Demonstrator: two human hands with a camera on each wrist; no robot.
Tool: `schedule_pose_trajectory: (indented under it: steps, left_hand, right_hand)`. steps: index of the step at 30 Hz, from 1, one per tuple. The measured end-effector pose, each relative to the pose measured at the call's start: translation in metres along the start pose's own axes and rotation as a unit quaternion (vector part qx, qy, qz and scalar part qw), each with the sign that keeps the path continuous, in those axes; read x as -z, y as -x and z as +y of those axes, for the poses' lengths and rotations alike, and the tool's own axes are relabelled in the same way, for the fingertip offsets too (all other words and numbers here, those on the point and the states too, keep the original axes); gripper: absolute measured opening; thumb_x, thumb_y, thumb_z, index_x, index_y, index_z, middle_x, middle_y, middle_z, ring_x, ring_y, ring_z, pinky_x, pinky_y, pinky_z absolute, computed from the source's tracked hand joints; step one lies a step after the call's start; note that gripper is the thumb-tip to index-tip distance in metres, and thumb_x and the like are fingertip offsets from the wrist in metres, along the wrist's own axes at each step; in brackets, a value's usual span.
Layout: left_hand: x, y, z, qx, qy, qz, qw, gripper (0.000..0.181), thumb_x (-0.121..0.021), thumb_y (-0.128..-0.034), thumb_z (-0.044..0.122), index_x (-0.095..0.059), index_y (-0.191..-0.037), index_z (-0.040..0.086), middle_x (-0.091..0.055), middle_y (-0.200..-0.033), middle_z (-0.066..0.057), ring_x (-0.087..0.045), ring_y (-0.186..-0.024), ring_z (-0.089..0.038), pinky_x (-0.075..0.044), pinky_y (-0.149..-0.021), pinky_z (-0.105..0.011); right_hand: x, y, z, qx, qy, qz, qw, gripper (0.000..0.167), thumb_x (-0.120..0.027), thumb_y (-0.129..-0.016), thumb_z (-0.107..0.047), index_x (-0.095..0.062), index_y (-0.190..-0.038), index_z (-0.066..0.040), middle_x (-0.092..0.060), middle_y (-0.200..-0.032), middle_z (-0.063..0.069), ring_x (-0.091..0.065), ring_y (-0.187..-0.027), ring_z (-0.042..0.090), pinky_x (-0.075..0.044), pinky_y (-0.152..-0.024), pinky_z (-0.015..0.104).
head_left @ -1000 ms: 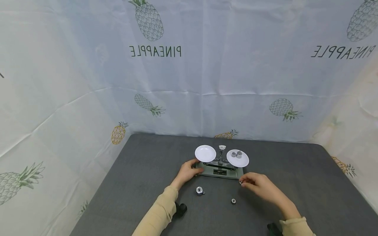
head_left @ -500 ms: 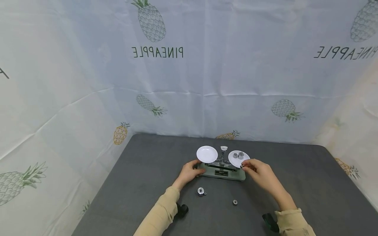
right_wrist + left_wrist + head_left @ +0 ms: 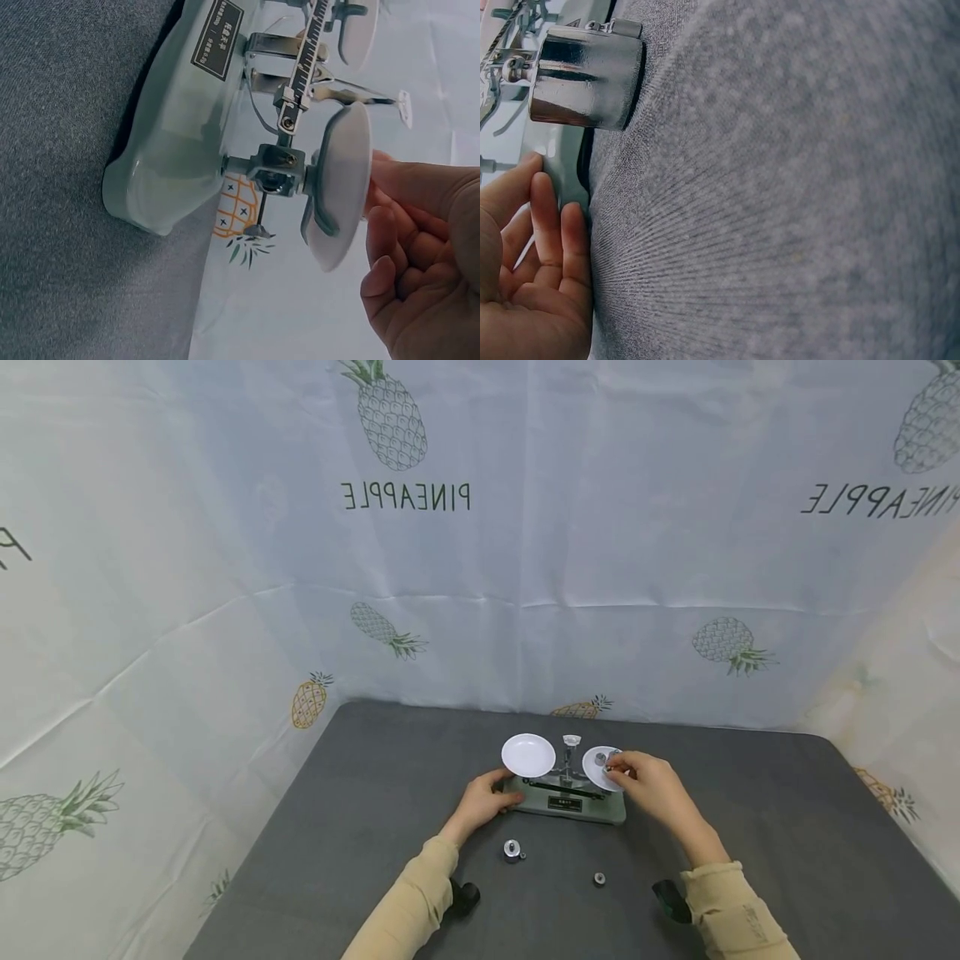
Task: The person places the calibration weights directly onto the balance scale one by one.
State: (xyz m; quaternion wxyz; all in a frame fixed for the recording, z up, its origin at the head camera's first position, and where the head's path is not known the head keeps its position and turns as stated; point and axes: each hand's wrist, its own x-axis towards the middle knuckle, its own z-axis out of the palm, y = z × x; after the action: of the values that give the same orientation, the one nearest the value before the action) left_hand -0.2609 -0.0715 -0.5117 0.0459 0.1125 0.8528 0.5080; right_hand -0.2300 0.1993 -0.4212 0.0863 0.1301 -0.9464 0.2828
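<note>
A green-grey balance scale (image 3: 600,810) with two white pans stands on the table. My left hand (image 3: 480,802) grips the left end of its base, thumb and fingers against the edge in the left wrist view. Above the right pan (image 3: 591,769), my right hand (image 3: 656,785) pinches a small metal weight (image 3: 607,768) between thumb and fingers. Whether that weight touches the pan cannot be told; in the right wrist view the pan hides the fingertips. Metal weights (image 3: 601,758) sit on this pan, partly hidden by the hand. The left pan (image 3: 528,756) bears nothing.
In front of the scale stand a large metal weight (image 3: 512,850) with a tiny one (image 3: 522,856) beside it. Another small weight (image 3: 599,879) is further right on the dark grey table (image 3: 390,777). Pineapple-print cloth (image 3: 480,568) hangs behind.
My right hand has carried the small weight from near the base's front right corner up and over the right pan. The left hand keeps its grip on the base.
</note>
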Motion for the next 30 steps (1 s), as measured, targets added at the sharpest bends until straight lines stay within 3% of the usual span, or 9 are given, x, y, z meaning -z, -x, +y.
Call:
schedule_pose_trajectory:
  steps: [8, 30]
  left_hand:
    - [0.0000, 0.0000, -0.0004, 0.004, 0.007, -0.002, 1.0000, 0.048, -0.072, -0.0796, 0.021, -0.058, -0.120, -0.001, -0.069, -0.076, -0.014, -0.056, -0.057, -0.008, -0.046, -0.053, -0.022]
    - [0.0005, -0.0008, 0.0002, 0.009, 0.014, -0.001, 0.9999, 0.048, -0.073, -0.0796, 0.020, -0.058, -0.121, -0.001, -0.069, -0.076, -0.014, -0.057, -0.058, -0.009, -0.046, -0.054, -0.023]
  right_hand:
    - [-0.0051, -0.0058, -0.0011, -0.017, -0.004, -0.038, 0.9991, 0.017, -0.065, -0.086, -0.011, -0.069, -0.101, -0.005, -0.069, -0.092, 0.010, -0.058, -0.074, 0.015, -0.044, -0.059, 0.028]
    - [-0.0073, -0.0090, -0.0013, -0.001, 0.021, -0.037, 0.9991, 0.017, -0.065, -0.085, -0.010, -0.070, -0.100, -0.003, -0.064, -0.085, 0.007, -0.053, -0.069, 0.013, -0.042, -0.058, 0.028]
